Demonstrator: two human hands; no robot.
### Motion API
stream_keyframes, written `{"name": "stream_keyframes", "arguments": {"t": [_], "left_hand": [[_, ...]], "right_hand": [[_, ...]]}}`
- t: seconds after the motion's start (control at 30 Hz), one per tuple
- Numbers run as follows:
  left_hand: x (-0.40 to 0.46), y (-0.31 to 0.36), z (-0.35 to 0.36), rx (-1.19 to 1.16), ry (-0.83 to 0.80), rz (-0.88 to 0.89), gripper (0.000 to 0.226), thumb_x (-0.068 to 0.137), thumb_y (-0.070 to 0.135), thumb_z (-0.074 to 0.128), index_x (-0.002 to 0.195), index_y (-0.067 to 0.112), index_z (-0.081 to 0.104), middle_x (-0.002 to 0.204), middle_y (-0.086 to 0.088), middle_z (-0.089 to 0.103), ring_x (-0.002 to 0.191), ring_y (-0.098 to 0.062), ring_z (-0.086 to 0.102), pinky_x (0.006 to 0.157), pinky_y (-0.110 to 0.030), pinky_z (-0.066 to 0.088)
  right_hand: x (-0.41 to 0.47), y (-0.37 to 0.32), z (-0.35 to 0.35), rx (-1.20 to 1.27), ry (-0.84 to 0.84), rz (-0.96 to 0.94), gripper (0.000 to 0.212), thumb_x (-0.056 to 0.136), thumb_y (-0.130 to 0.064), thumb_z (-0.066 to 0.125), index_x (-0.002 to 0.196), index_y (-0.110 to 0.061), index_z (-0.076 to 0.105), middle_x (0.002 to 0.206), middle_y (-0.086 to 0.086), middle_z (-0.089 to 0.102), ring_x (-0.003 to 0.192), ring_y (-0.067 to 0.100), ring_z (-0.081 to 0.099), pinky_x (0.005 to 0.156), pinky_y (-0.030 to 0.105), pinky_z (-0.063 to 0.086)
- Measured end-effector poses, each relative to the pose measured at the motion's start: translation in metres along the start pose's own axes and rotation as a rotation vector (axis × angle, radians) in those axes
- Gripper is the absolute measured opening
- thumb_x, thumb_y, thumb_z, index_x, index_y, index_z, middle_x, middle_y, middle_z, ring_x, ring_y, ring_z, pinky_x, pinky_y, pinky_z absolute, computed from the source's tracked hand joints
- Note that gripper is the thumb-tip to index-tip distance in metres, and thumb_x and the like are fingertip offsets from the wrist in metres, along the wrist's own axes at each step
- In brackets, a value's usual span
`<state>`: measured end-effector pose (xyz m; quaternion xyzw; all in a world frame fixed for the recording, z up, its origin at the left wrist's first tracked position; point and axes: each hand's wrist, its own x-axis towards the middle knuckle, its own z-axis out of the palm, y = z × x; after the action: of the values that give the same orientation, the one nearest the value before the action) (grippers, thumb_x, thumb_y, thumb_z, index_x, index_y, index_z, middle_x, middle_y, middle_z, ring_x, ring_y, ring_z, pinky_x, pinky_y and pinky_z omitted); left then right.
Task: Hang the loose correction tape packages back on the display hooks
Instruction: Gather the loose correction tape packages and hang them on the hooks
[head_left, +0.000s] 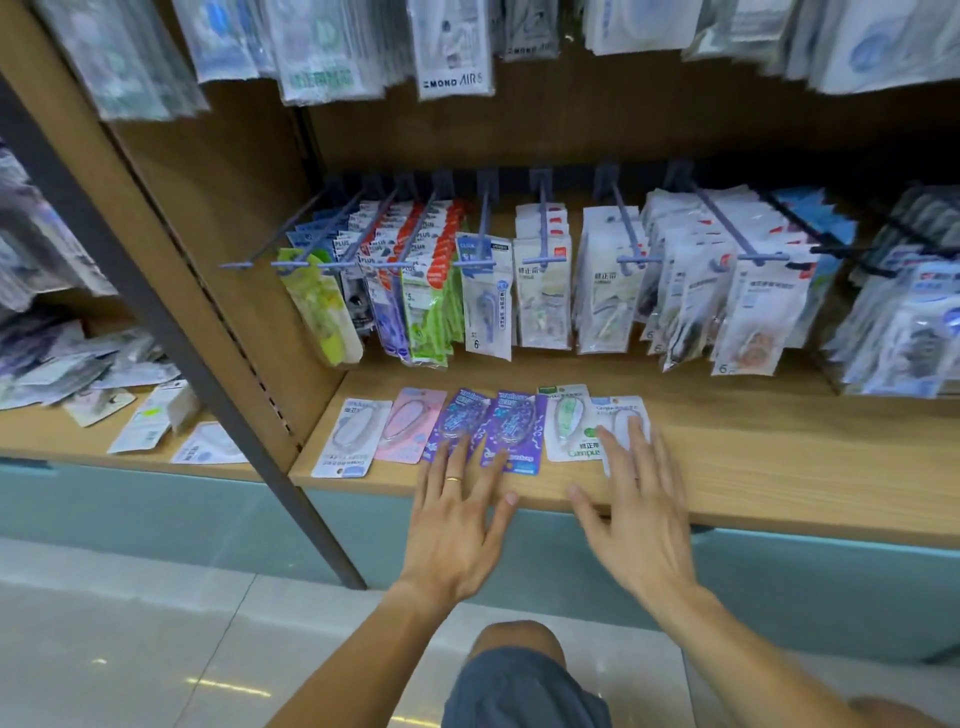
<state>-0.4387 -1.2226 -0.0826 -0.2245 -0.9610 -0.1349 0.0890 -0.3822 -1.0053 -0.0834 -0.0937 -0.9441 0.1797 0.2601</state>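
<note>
Both hands, left hand (457, 525) and right hand (639, 514), fingers spread flat, rest on light, slippery flat plastic-and-card correction tape packages (511, 431) lying on the wooden shelf (753, 467); best pinched at card edges.

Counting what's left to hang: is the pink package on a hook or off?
Off. The pink package lies flat on the wooden shelf, below the hooks.

The shelf (753, 467) looks like pale wood with a matt, grained face. The loose packages (511, 431) lying near its front edge are printed card under clear glossy plastic blisters. The hanging packs (540, 296) farther back are shiny plastic film that catches the light. The hooks (543, 228) look like smooth painted metal, greyish blue. The upright (171, 332) on the left is dark and matt. The floor (130, 649) below is glossy tile with bright reflections. The left hand (457, 525) wears a shiny gold ring (453, 479).
</note>
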Motion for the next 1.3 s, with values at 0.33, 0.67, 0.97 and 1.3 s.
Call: {"name": "stream_keyframes", "arguments": {"t": [0.33,0.67,0.97,1.3], "left_hand": [[-0.009,0.013,0.011,0.033,-0.037,-0.03,0.074,0.103,0.07,0.004,0.165,0.036,0.023,0.174,-0.008,0.019,0.162,-0.035,0.011,0.127,-0.048,0.003],[-0.01,0.02,0.004,-0.048,-0.079,-0.057,0.095,0.087,0.078,-0.019,0.166,0.038,0.014,0.176,-0.006,-0.002,0.161,-0.03,-0.016,0.126,-0.046,-0.013],[-0.01,0.019,0.003,0.014,-0.141,0.006,0.078,0.099,0.072,-0.002,0.167,0.034,0.007,0.176,-0.003,0.001,0.163,-0.028,-0.008,0.129,-0.043,-0.011],[-0.014,0.034,-0.008,-0.132,0.11,0.022,0.057,0.106,0.04,0.033,0.152,0.013,0.052,0.16,-0.011,0.048,0.147,-0.033,0.04,0.125,-0.041,0.03]], "right_hand": [[-0.014,-0.024,0.018,-0.254,-0.319,-0.066,0.079,0.095,-0.074,0.017,0.163,-0.034,0.023,0.171,0.003,0.014,0.159,0.031,0.003,0.124,0.057,0.003],[-0.005,-0.034,-0.007,-0.231,-0.424,-0.054,0.087,0.084,-0.077,0.003,0.158,-0.04,0.028,0.172,-0.002,0.015,0.158,0.038,0.001,0.123,0.065,0.005],[-0.006,-0.019,-0.014,-0.267,-0.401,0.001,0.069,0.09,-0.066,0.055,0.15,-0.034,0.045,0.161,0.005,0.039,0.155,0.035,0.024,0.12,0.065,0.022],[-0.002,-0.047,-0.012,-0.12,-0.334,-0.25,0.085,0.085,-0.034,0.078,0.156,-0.011,0.039,0.164,0.006,0.037,0.153,0.029,0.031,0.124,0.044,0.031]]}}
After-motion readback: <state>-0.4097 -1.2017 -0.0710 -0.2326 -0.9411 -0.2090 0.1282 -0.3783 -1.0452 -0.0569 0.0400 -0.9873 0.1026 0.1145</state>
